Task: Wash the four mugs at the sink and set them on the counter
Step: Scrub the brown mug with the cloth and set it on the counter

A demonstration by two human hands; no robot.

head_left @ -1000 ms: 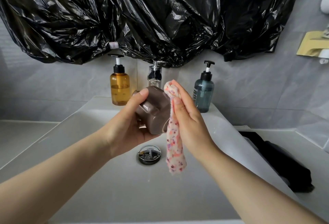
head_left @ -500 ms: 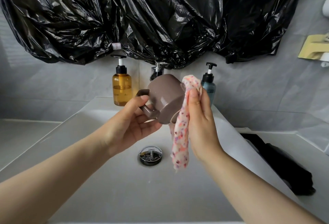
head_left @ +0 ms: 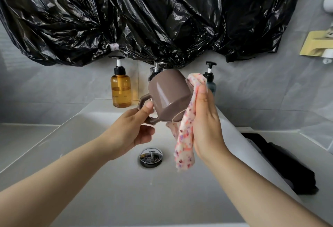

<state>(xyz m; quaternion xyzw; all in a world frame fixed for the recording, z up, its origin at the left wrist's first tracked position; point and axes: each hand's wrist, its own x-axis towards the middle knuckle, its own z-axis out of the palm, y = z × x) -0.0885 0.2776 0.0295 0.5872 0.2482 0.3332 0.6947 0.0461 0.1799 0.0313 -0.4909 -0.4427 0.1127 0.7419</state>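
Landmark: the drain (head_left: 151, 157) in the floor of the sink (head_left: 108, 181); every place below is given from it
Step in hand: wiping, as I read it; one mug (head_left: 167, 95) is having its outer wall rubbed with a cloth (head_left: 185, 140), and no water shows at the tap (head_left: 155, 72)
Mug position: in the air above the drain and a little beyond it, touching only a hand and the cloth
Mug attitude: tipped over, base up and away, mouth down toward the camera, handle out to the left
Mug looks: glossy brown-mauve, faceted wall, angular handle, a bright streak of light on one face; no suds or dirt that I can make out
Left hand (head_left: 133, 129): above and left of the drain, thumb on top and fingers curled beneath, pinching the handle
Right hand (head_left: 207, 118): above and right of the drain, fingers straight and close together, pressing the cloth flat on the mug's right side; thumb hidden
Cloth: white with red and purple flecks, folded over the fingertips, its tail hanging just right of the drain
Other mugs: none in view, so progress cannot be judged
Next move: probably turning the mug by its handle to bring unwiped faces to the cloth, then rinsing; it calls for a firm pinch, since a glossy handle could slip over the hard basin
Counter (head_left: 21, 140): left of the drain, well apart; dark fabric (head_left: 279, 163) lies on the stretch to the right
Behind the drain: amber bottle (head_left: 121, 89) left of the tap, blue-grey bottle (head_left: 210, 84) right of it, black plastic sheet (head_left: 144, 19) above
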